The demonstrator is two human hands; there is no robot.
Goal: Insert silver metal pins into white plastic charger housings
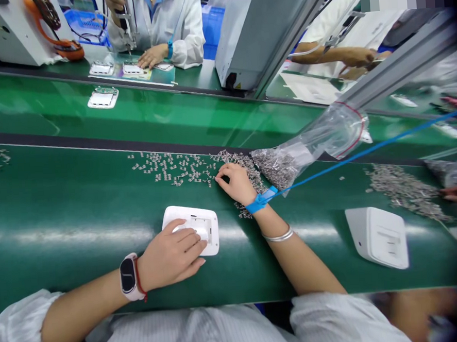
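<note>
- White housing (204,224): laid on the green work surface (99,210), in front of the person and left of the right forearm; its corners are rounded, its face smooth, and a squarish recess with small dark slots is shown, partly covered by fingers.
- Left hand (171,254): rested palm down over the housing's lower left, its fingers loosely spread and slightly bent, not closed around it.
- Second white housing (387,238): set well apart at the right, with a few slots seen in its face.
- Right hand (235,183): held at the edge of the small metal pieces (174,166), thumb and forefinger tips brought close together; whether a piece is pinched cannot be told.
- The metal pieces: silvery and bent, strewn thinly leftward and heaped behind the hand.
- Clear bag (290,159): lain beside the heap, partly filled with similar pieces.
</note>
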